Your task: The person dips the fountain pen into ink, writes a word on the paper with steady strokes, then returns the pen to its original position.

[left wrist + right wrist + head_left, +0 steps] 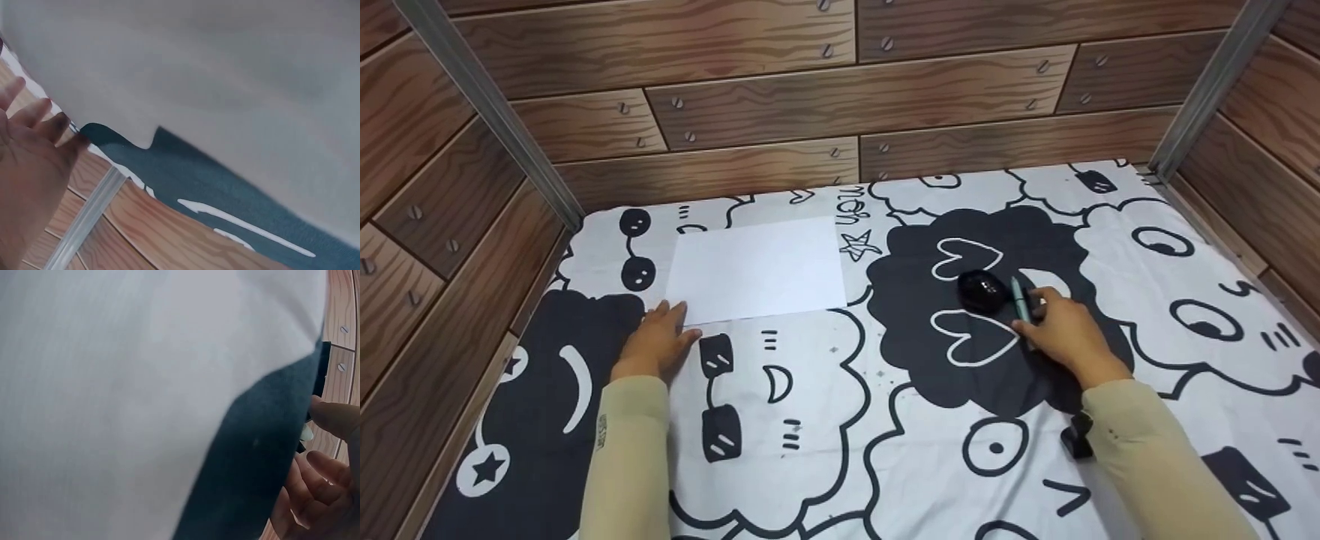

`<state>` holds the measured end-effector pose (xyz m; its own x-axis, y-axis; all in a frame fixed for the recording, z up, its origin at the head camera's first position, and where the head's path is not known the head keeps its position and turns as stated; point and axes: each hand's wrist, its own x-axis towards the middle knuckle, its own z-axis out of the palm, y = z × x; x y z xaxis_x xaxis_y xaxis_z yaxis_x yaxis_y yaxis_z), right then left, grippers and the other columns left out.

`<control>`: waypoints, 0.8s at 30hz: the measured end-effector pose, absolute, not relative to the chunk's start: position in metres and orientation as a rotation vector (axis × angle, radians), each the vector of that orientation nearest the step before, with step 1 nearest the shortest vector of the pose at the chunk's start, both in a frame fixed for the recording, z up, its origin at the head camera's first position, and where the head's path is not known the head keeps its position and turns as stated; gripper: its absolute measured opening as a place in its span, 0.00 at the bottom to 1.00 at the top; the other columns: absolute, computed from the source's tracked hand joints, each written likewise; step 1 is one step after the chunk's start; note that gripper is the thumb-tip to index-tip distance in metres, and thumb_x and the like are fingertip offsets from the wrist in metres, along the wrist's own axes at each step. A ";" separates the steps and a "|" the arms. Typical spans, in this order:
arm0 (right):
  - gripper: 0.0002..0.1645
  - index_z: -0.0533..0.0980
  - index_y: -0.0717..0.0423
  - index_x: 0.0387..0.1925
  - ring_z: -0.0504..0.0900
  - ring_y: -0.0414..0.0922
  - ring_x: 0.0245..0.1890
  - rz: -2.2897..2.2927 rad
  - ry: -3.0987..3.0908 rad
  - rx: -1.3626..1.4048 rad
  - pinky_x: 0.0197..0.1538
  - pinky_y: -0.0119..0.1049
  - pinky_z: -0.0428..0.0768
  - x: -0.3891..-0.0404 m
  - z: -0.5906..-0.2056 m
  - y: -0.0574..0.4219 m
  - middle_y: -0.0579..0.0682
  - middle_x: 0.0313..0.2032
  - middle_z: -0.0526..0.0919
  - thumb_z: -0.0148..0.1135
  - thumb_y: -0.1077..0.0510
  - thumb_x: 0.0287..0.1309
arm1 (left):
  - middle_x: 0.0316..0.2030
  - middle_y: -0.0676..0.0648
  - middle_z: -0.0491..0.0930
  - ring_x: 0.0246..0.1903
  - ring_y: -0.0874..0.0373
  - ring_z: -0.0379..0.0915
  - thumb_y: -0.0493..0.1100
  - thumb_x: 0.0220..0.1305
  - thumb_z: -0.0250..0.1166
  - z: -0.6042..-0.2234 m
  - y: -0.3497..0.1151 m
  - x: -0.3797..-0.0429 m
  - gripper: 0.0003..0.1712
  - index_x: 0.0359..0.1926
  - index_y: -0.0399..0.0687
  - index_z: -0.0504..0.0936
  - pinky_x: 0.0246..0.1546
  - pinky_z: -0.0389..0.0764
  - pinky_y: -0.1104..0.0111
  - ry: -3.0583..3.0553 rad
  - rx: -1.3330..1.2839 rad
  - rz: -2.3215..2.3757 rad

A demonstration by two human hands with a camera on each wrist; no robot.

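My left hand [655, 341] rests on the cloth at the near left corner of a blank white sheet of paper [757, 270], its fingertips right at the paper's edge. The left wrist view shows the fingers [35, 115] extended and slightly spread, with the cloth filling most of that picture. On the right, my right hand [1069, 330] has its thumb across the lower part of a teal pen [1019, 296], fingers bent on the other side. A shiny black rounded object [981, 291] lies just left of the pen. In the right wrist view cloth hides most of the grip.
A black-and-white cartoon-print cloth [780, 480] covers the table. Wood-patterned panels [750, 105] stand behind and at both sides, with grey metal posts [487, 112] in the corners. A small black object [1078, 442] sits by the right wrist.
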<state>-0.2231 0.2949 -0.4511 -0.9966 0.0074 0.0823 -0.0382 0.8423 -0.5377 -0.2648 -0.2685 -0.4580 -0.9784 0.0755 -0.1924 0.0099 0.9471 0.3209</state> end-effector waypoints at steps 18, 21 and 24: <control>0.33 0.67 0.71 0.58 0.80 0.62 0.41 0.845 -2.922 0.048 0.47 0.56 0.74 -0.222 -0.453 0.296 0.66 0.41 0.82 0.65 0.57 0.56 | 0.65 0.29 0.59 0.64 0.33 0.54 0.41 0.73 0.49 -0.456 -0.268 -0.262 0.26 0.68 0.36 0.63 0.62 0.58 0.44 3.006 0.204 0.299; 0.32 0.68 0.72 0.57 0.80 0.61 0.40 0.843 -2.921 0.055 0.46 0.56 0.74 -0.222 -0.453 0.297 0.65 0.39 0.82 0.66 0.57 0.56 | 0.65 0.29 0.60 0.64 0.34 0.55 0.40 0.72 0.48 -0.456 -0.267 -0.262 0.25 0.67 0.36 0.63 0.62 0.58 0.44 3.009 0.194 0.288; 0.31 0.69 0.72 0.56 0.81 0.58 0.36 0.844 -2.923 0.060 0.43 0.54 0.76 -0.222 -0.452 0.296 0.63 0.37 0.83 0.66 0.58 0.56 | 0.63 0.29 0.63 0.63 0.34 0.58 0.39 0.72 0.49 -0.456 -0.267 -0.263 0.24 0.65 0.35 0.65 0.61 0.60 0.44 3.034 0.227 0.249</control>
